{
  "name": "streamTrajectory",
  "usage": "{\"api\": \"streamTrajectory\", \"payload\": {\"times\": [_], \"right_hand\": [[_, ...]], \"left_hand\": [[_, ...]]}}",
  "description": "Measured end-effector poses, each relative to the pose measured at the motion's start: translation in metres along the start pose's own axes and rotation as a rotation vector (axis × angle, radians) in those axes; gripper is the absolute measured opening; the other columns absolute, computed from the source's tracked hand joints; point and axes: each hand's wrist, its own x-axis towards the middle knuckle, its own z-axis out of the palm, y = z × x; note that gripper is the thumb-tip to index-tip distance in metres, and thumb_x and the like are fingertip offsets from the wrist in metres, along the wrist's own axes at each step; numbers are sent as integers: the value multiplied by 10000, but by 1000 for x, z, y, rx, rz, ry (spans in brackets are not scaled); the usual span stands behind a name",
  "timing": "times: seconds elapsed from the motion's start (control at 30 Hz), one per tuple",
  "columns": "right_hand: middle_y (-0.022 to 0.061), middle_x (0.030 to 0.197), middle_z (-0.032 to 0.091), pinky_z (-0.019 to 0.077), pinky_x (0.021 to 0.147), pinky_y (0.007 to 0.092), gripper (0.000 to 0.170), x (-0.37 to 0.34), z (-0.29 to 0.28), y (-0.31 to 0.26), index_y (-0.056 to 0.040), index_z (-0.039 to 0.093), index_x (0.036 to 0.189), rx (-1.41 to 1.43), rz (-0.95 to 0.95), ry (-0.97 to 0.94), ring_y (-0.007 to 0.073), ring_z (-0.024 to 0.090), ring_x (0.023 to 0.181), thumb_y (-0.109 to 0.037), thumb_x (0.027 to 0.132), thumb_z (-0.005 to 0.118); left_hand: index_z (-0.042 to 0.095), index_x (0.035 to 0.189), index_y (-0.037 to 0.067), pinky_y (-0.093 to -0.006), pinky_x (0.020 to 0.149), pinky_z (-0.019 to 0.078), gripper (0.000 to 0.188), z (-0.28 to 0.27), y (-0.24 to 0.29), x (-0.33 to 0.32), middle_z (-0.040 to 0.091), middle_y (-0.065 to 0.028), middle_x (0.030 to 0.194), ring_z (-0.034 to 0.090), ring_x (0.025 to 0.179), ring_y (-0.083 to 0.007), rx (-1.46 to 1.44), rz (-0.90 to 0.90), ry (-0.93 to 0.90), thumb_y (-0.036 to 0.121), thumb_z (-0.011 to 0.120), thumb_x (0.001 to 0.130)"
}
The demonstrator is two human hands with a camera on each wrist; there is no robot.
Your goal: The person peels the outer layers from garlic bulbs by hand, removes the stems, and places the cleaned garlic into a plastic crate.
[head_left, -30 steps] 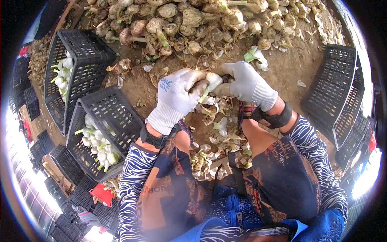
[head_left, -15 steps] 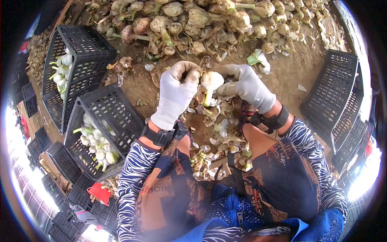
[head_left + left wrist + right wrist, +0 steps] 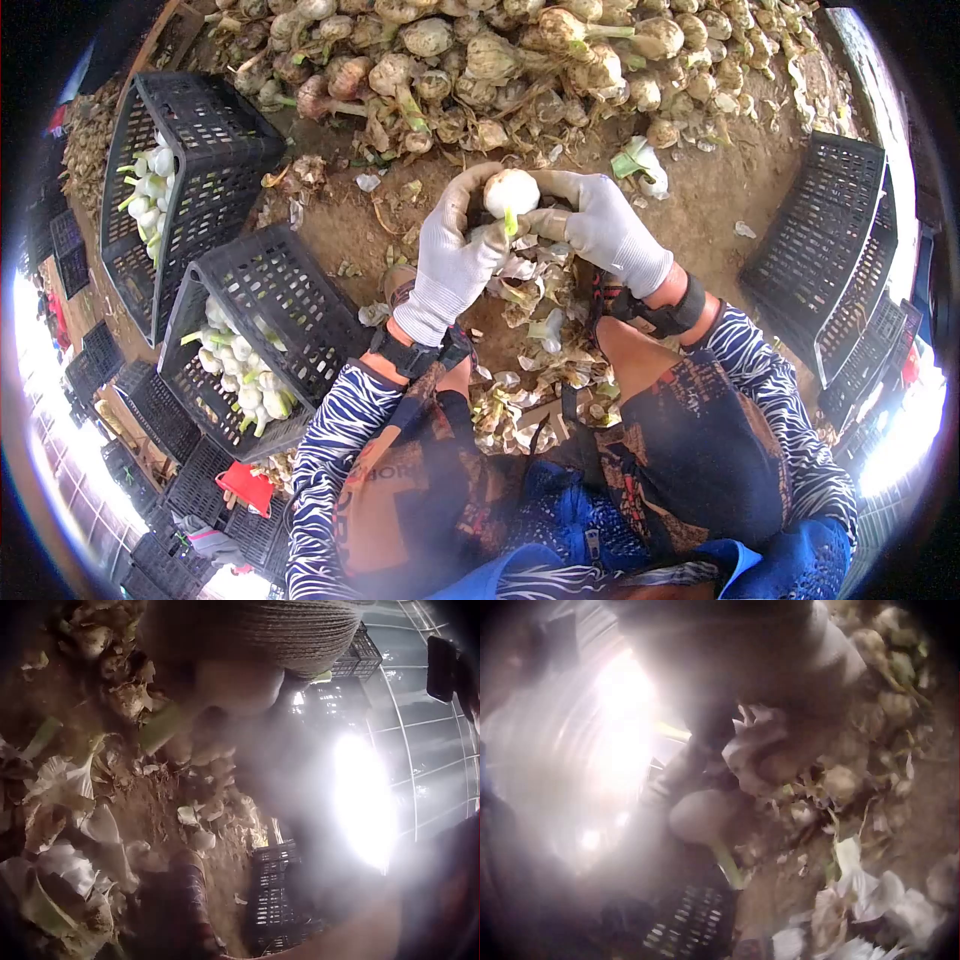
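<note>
A peeled-looking white garlic bulb (image 3: 511, 194) with a short green stem is held up between both gloved hands in the head view. My left hand (image 3: 455, 255) curls its fingers and thumb round the bulb's left side. From the right, my right hand (image 3: 608, 225) grips it with bent fingers, the thumb close by the stem. The right wrist view shows the bulb (image 3: 700, 816) with its stem hanging down, and a ragged pale skin (image 3: 754, 739) by the right fingers. Glare and blur obscure much of both wrist views.
A heap of unpeeled garlic (image 3: 490, 60) lies ahead. Two black crates (image 3: 290, 290) (image 3: 205, 130) at left hold white bulbs. More black crates (image 3: 815, 240) stand at right. Shed skins (image 3: 530, 375) litter the ground between the legs; a red object (image 3: 245, 487) lies lower left.
The bulb has turned in the hands, from lying sideways to stem toward the body. The left fingers, apart from it half a second ago, now wrap its left side.
</note>
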Motion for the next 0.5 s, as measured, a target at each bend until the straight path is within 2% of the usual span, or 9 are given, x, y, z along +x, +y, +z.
{"api": "streamTrajectory", "payload": {"times": [0.03,0.07,0.1,0.13,0.2,0.27,0.4,0.47,0.5], "right_hand": [[96,948,691,511,701,275,370,1,-1,-1,-25,626,1134,-211,-127,42,153,654,817,-155,800,718],[96,948,691,511,701,275,370,0,-1,-2,-25,626,1134,-211,-127,44,153,654,817,-155,800,718],[112,933,684,509,704,284,339,-2,-1,-4,-37,639,1105,-233,-163,136,182,660,815,-162,798,708],[128,917,676,508,708,293,309,-4,-1,-5,-48,652,1076,-256,-199,226,212,666,814,-169,796,698],[123,891,671,513,702,304,264,-2,0,-7,-58,663,1041,-322,-276,253,235,665,814,-161,798,686],[118,866,667,517,697,315,222,-1,2,-10,-68,675,1005,-387,-351,282,259,664,814,-152,800,674],[99,850,636,515,655,364,149,2,2,-11,-110,659,928,-632,-439,308,300,642,775,-117,779,648],[97,856,623,510,636,381,145,4,0,-11,-113,641,909,-708,-465,302,307,633,762,-101,765,639],[102,865,611,504,631,393,156,5,-1,-12,-107,618,908,-767,-454,272,313,626,757,-99,753,634]], "left_hand": [[422,1287,-7,-290,886,470,814,0,-1,0,560,-82,1139,548,1013,-136,-43,-15,18,493,754,737],[452,1196,1,-279,863,483,671,1,0,-1,569,-75,1082,566,978,-133,23,-50,74,395,776,760],[452,1196,1,-279,863,483,671,2,0,0,569,-75,1082,566,978,-133,24,-49,74,395,776,760],[453,1178,0,-273,838,493,616,2,1,1,570,-75,1062,575,952,-132,27,-14,107,321,779,765],[455,1160,0,-267,814,502,566,6,4,3,570,-76,1041,584,926,-130,29,17,140,248,782,770],[452,1136,-4,-265,758,518,520,13,14,4,570,-78,1006,597,871,-134,0,-104,197,120,772,746],[470,1105,-2,-265,740,523,487,16,18,6,574,-74,987,595,849,-122,-6,-159,191,81,767,729],[500,1065,8,-250,720,524,435,11,6,6,578,-66,979,597,828,-106,264,-6,171,70,761,724],[500,1065,8,-250,720,524,435,10,8,6,578,-66,979,597,828,-106,263,-8,171,70,761,724]]}}
